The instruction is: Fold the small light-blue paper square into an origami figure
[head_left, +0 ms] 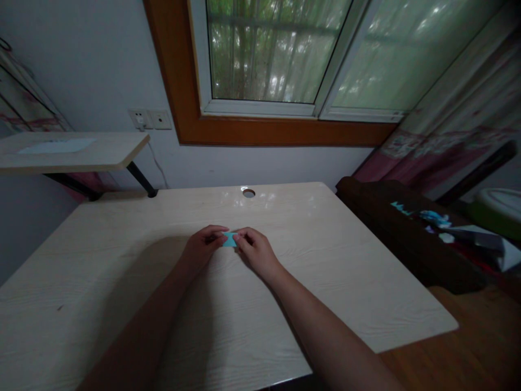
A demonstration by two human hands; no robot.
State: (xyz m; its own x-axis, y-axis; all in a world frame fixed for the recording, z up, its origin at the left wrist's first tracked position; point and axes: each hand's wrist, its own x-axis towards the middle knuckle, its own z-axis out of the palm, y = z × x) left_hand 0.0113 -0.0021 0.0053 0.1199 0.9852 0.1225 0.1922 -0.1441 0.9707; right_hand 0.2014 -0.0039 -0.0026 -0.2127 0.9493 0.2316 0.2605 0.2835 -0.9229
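Apparently unfinished, the work has a small blue paper (230,239) pinched at its sides by the left hand (201,247) and right hand (259,253), mid-frame at the table (337,266), though how much is done or left is unclear.

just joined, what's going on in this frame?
A person has both bare hands over a pale wood-grain table. The left hand and right hand pinch a small light-blue piece between them, one at each side. It looks thin and flat, but is too small to tell whether it is folded. Behind the hands, toward the window, is a round hole in the tabletop.
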